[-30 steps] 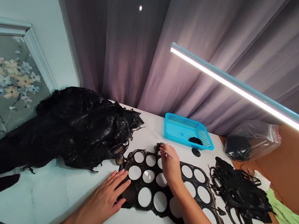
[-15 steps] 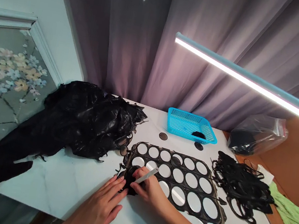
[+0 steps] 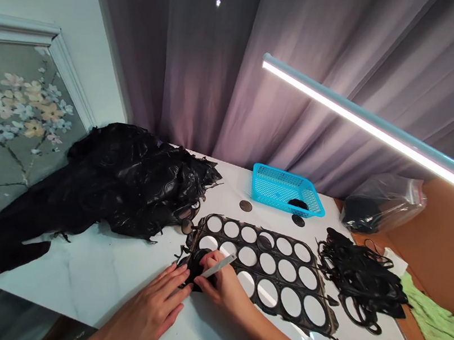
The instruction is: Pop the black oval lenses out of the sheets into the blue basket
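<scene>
The left hand, fingers flat and a little apart, should press the black sheet's near left corner snugly to the table, so the right hand, fingers pinched around a thin grey stick, can work gently.

Sheet: black, rows of white-showing circles. Basket, sheet's 12 o'clock: bright blue, mesh-patterned. Desk: white, grey-veined.
</scene>
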A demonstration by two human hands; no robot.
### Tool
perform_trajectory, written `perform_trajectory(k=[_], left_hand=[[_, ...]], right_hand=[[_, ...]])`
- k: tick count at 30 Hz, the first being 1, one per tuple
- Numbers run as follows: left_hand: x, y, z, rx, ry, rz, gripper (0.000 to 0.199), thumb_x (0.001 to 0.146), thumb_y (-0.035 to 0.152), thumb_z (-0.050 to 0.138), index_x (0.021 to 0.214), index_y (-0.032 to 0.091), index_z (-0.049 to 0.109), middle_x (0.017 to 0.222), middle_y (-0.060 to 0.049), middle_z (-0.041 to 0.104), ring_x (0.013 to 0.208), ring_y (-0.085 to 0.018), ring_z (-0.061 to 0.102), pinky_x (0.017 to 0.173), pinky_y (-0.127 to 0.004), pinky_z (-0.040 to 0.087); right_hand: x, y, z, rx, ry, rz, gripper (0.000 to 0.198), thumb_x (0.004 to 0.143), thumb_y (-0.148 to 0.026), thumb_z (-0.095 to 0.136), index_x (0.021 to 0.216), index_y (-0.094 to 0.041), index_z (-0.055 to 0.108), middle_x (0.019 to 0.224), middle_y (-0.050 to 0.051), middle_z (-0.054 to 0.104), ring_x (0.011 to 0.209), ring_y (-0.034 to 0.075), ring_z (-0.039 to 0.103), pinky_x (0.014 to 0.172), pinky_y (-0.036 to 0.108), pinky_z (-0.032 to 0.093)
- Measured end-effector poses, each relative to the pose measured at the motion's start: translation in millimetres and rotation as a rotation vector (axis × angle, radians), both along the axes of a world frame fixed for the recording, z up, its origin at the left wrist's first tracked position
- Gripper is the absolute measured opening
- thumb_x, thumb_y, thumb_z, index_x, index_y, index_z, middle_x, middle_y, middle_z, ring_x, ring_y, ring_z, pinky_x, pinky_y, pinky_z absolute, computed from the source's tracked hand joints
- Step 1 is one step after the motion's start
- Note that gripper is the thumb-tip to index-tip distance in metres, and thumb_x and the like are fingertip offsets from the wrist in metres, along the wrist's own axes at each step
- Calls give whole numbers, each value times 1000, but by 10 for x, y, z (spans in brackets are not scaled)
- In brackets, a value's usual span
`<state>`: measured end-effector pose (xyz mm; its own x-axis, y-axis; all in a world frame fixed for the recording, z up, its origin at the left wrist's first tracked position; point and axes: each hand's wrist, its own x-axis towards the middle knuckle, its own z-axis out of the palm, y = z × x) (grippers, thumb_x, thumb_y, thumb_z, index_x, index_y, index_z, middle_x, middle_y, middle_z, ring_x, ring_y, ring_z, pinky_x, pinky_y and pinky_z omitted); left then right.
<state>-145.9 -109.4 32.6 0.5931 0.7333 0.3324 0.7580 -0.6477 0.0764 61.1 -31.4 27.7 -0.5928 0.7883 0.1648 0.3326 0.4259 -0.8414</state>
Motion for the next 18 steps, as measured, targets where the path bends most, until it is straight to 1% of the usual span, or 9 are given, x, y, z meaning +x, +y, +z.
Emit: perform_trajectory(k=[5,8,10,13,15,17,18], left_hand=[[-10,-13,-9,-9,-3,3,44,93,11,48,135,19,53,136,-10,56,130,-27,49,105,-44,46],[-12,-25,-13,-11,-4,8,45,91,9,47,135,19,54,138,-9,55,130,-27,49,105,-44,46],[-11,-28,-18,-2,1,11,46,91,8,46,134,18,54,138,-9,54,130,-27,49,104,-45,47],[-10,-20,-30,17,-11,7,51,87,5,44,135,18,54,139,-10,54,129,-28,50,102,-45,49],[-12,-6,-35,18,-18,-1,53,84,2,43,133,18,55,138,-10,55,129,-28,50,101,-45,50],[-14,9,-32,11,-16,-11,52,84,2,43,131,18,56,136,-10,56,128,-28,50,102,-46,50],[-16,16,-27,7,-13,-15,51,84,2,43,131,18,57,135,-9,57,128,-27,51,102,-46,49]], right_hand=[[-5,5,-1,38,-4,-9,16,81,-9,65,82,-20,53,99,5,57,87,19,54,76,30,46],[-19,-20,-29,102,-54,-11,18,80,-8,66,78,-20,52,99,5,58,88,19,56,77,31,48],[-31,-77,-45,199,-130,-23,17,81,-7,64,78,-20,52,100,6,59,89,20,55,78,32,49],[-55,-187,-58,391,-249,-2,14,85,-7,58,86,-21,55,105,8,60,92,22,53,81,35,48],[-83,-215,-62,457,-290,30,15,86,-6,56,89,-21,56,106,8,61,92,22,53,82,35,48],[-107,-159,-61,428,-277,6,12,87,-8,54,86,-20,55,98,7,62,87,21,53,78,33,47],[-107,-96,-58,377,-244,-46,12,89,-10,51,83,-20,54,90,6,61,81,20,53,74,31,46]])
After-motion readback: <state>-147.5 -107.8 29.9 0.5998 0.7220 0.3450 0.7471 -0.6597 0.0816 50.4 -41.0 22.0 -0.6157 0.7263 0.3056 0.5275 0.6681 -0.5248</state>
